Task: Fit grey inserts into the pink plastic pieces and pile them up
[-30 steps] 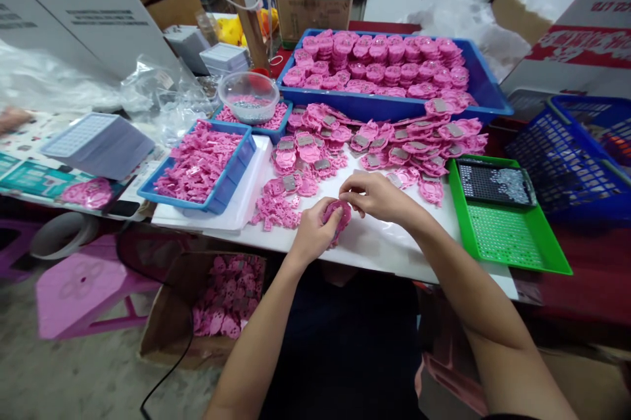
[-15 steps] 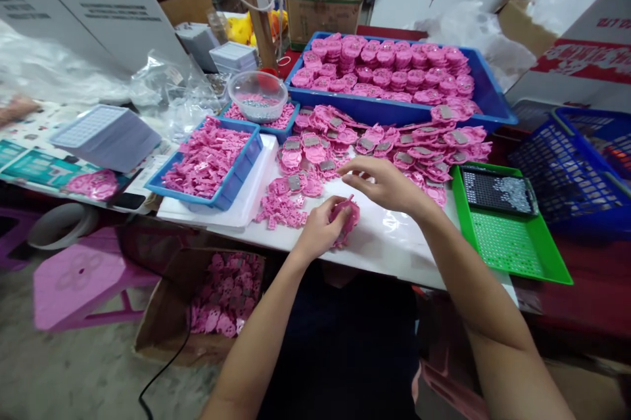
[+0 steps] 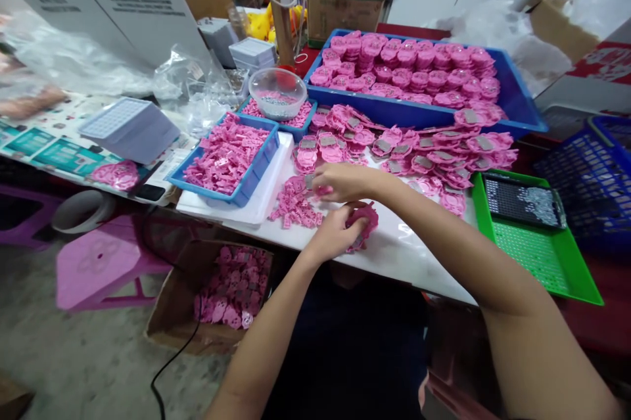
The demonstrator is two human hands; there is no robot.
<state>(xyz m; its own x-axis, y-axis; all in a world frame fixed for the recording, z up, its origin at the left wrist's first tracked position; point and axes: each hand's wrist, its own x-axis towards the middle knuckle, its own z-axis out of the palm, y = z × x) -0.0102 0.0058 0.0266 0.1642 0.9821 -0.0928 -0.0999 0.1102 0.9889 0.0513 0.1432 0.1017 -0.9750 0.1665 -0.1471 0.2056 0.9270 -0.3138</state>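
The white worktop point(image 3: 409, 250) carries everything near the person, and along its far side stands a large blue tray point(image 3: 515, 93) with stacked pink pieces. A green tray point(image 3: 537, 252) lies at the right, and a smaller blue tray point(image 3: 257, 175) of pink pieces at the left. Both forearms come from the near side, the right one reaching across to the left. The right hand point(image 3: 345, 181) is turned palm down, with fingers bent at the right edge of a pile of small pink pieces point(image 3: 296, 206); I cannot tell whether its fingers have closed on one. The left hand point(image 3: 340, 233), just nearer, is closed around a pink part point(image 3: 369, 226), with the thumb pressed on it, at the near edge of the worktop. Half a second ago, the right hand was above the far side of the left hand; now it has moved leftward to the pile, while the left hand keeps its grip.
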